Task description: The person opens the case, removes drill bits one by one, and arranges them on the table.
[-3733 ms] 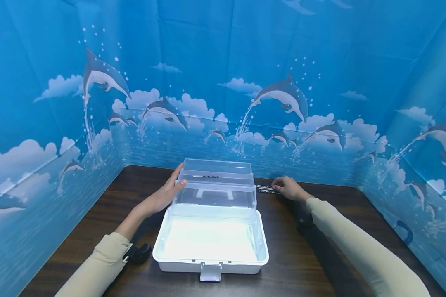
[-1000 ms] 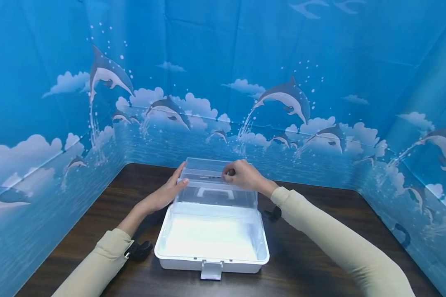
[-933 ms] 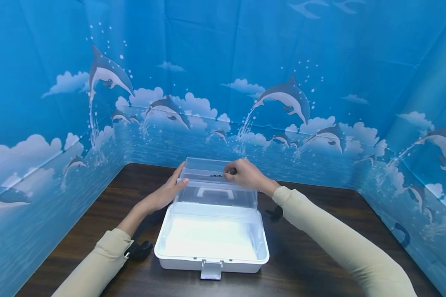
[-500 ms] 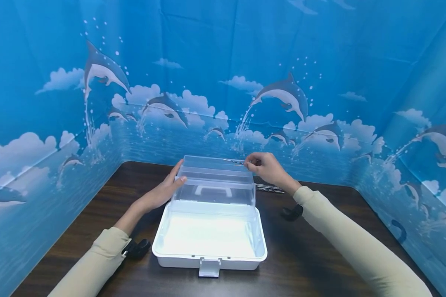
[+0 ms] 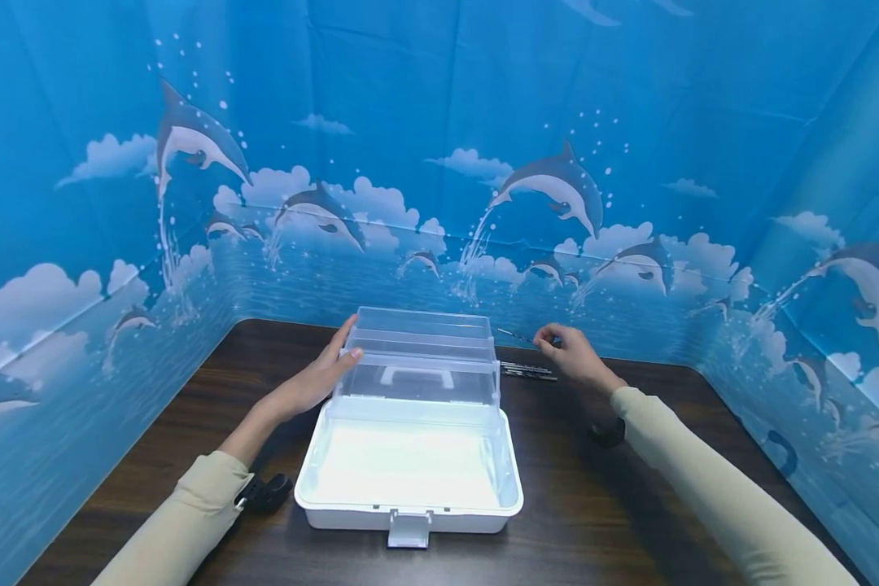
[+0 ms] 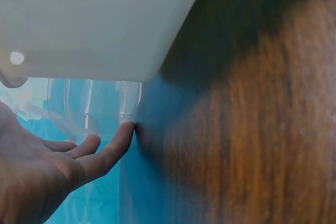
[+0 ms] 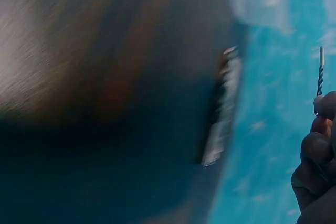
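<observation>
A drill bit (image 5: 514, 334) is pinched by its right end between the thumb and fingers of my right hand (image 5: 575, 358), raised above the table just right of the box lid. In the right wrist view the bit (image 7: 321, 72) stands up from the fingertips, partly covered by them. Several more drill bits (image 5: 527, 371) lie side by side on the table beside the lid, below that hand. My left hand (image 5: 315, 382) rests against the left edge of the clear lid (image 5: 425, 321), its fingers fairly straight. The white box base (image 5: 410, 521) stands open in front.
The dark wooden table (image 5: 593, 505) bears everything. A white handle (image 5: 417, 377) shows through the clear lid, and a latch (image 5: 408, 531) hangs at the box front. A dolphin-print curtain (image 5: 425, 146) rises close behind the lid.
Earlier a drill bit lay on the lid's ledge and my right hand was at the bits on the table. It then gripped that bit at the lid and carried it right. The left hand stayed.
</observation>
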Demonstrator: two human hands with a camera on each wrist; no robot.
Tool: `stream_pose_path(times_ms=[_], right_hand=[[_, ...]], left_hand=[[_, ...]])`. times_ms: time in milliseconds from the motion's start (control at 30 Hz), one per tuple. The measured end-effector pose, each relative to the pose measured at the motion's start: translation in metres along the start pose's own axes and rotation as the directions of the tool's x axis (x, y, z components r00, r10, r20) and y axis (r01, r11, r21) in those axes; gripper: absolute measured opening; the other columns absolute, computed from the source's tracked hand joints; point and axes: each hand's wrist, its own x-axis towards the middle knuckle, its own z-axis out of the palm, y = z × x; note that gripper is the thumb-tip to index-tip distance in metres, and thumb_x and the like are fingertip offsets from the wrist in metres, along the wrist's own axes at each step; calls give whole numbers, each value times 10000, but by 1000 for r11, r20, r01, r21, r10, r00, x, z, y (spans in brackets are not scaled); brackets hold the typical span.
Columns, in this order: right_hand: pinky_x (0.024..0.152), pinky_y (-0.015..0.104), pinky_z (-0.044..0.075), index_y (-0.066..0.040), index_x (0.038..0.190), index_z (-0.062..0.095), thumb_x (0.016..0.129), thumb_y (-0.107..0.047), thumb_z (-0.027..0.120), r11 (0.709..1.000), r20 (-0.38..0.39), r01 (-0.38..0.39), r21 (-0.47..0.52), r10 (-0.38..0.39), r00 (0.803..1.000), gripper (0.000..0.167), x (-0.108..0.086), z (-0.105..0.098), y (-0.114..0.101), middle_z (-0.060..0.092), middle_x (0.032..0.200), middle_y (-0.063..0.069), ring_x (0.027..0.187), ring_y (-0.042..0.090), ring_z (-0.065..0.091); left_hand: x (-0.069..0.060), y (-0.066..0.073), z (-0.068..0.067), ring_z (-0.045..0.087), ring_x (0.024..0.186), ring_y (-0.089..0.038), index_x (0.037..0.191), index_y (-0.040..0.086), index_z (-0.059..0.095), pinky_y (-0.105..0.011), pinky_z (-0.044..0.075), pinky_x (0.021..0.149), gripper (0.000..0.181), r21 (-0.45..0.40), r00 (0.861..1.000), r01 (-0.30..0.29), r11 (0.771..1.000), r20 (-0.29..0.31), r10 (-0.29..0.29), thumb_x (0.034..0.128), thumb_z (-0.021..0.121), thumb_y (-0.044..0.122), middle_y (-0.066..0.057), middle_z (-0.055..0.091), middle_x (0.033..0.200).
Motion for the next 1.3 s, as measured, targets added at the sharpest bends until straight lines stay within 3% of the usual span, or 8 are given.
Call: stream_pose_path(times_ms=[133,300,700,967,1167,1300], right_hand=[[695,412,470,-56,1107,678,1072,-162,566,998,71,-21,-55,25,997,158,-3,11,25,643,1007,79,820,235,550],[747,436,462,-38,1080,675,1068,-124,565,994,96,-32,-106,42,994,141,-2,16,41,641,999,83,855,246,553],[774,451,481,-8,1020,676,1027,29,541,980,148,-41,-194,71,987,141,0,18,49,625,942,86,847,257,557],[790,469,510,-31,1049,716,1020,0,571,967,141,-68,-244,105,984,152,5,19,49,663,980,85,849,248,584],[791,482,513,-33,1058,736,1019,-29,576,964,151,-52,-261,94,984,164,5,23,52,671,986,91,862,256,600],[832,516,517,-22,1108,738,1038,-96,589,976,62,-95,-198,109,992,181,-1,23,51,693,1053,126,940,285,632]], left_hand=[[-5,7,1,-122,1501,-437,1615,352,-156,-798,48,1048,702,-7,1000,-22,1000,4,22,1113,325,454,-60,-201,1670],[-6,10,2,-120,1506,-419,1619,352,-142,-792,50,1054,701,-9,1000,-26,1000,-2,26,1111,331,454,-54,-187,1674],[-4,15,7,-115,1515,-379,1615,378,-133,-775,66,1074,695,-9,1000,-15,1000,17,16,1109,337,458,-23,-184,1674],[0,11,7,-121,1505,-428,1624,315,-151,-797,62,1049,716,-21,999,-30,999,25,31,1112,330,454,-60,-198,1671],[-1,0,6,-127,1510,-396,1604,412,-143,-790,70,1059,696,-31,999,-18,999,31,19,1108,342,464,-8,-200,1671],[-4,-3,8,-108,1501,-449,1608,395,-150,-813,115,1031,702,-41,999,-10,999,35,12,1109,340,458,-44,-210,1668]])
